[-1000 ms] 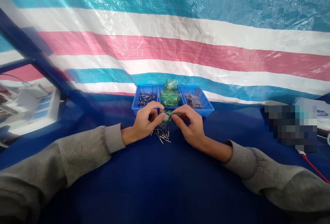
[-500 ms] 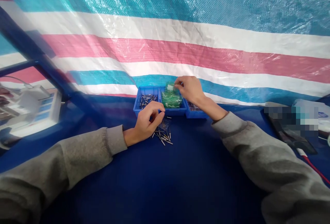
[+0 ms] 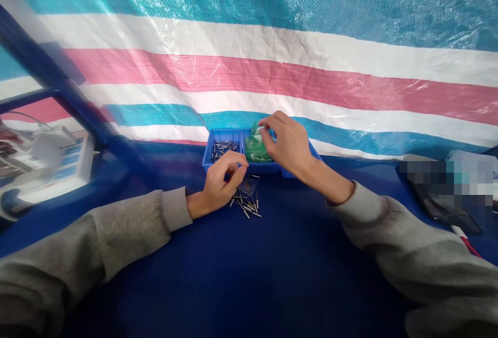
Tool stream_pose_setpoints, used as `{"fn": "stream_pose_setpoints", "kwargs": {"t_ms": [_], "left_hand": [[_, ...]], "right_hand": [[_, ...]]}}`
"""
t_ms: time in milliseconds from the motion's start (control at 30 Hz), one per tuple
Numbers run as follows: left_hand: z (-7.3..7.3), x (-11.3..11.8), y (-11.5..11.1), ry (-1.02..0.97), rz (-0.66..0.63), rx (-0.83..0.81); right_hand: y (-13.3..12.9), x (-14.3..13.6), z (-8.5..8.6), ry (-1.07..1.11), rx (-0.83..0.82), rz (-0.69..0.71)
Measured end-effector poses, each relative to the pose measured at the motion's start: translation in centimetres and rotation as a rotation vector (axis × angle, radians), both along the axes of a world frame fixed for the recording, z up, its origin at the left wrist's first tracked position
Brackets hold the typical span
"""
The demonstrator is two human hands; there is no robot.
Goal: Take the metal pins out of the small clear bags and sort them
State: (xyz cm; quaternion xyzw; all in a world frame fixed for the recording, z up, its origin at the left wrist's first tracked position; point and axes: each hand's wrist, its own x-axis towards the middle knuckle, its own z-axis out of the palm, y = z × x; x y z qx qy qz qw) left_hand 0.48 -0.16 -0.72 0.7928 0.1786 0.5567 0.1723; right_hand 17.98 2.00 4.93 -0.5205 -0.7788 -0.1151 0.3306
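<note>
Three blue bins (image 3: pixel 221 157) stand side by side at the far edge of the counter (image 3: pixel 249 265), pushed up against the striped tarp (image 3: pixel 272 68), so that all of them lie within easy reach of both arms. The leftmost one holds loose metal pins, the middle one is heaped with small green packets (image 3: pixel 253 147), and the right one is mostly hidden behind the right hand (image 3: pixel 286 141).

That right hand hangs over the middle bin with its fingertips pinched on the top of a green packet, which rises a little above the heap; its grip is closed on the packet, with the thumb and first fingers meeting at the packet's upper edge. Taking it by the top looks like the easy way to lift one packet clear of the rest.

The left hand (image 3: pixel 221 185) rests on the counter just in front of the bins, its wrist down on the blue cloth. Its fingers curl inward with thumb and forefinger close together. Whether they pinch something small I cannot tell, as the fingers hide the gap.

Right beside it, touching the fingertips or nearly so, lies a small scatter of metal pins (image 3: pixel 246 204) with what looks like a clear little bag (image 3: pixel 249 186) lying on them. Kept there, the pins are close at hand, without a reach into the bin.

Grey sleeves cover both forearms. Off to the left, beyond a dark blue frame, stands a white device (image 3: pixel 50 156), blurred.
</note>
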Motion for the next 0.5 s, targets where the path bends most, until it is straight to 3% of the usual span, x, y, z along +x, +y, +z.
{"fn": "stream_pose_setpoints", "kwargs": {"t_ms": [67, 167, 333, 500], "left_hand": [[-0.2, 0.0, 0.0, -0.038, -0.015, -0.064], [-0.4, 0.0, 0.0, -0.071, -0.021, -0.126], [-0.4, 0.0, 0.0, -0.083, -0.038, -0.132], [-0.3, 0.0, 0.0, -0.083, -0.042, -0.135]], "right_hand": [[-2.3, -0.7, -0.3, -0.054, -0.027, 0.100], [-4.9, -1.3, -1.3, -0.228, -0.214, 0.206], [-6.2, -1.2, -3.1, -0.271, -0.397, 0.191], [-6.8, -1.3, -2.8, -0.276, -0.450, 0.192]]}}
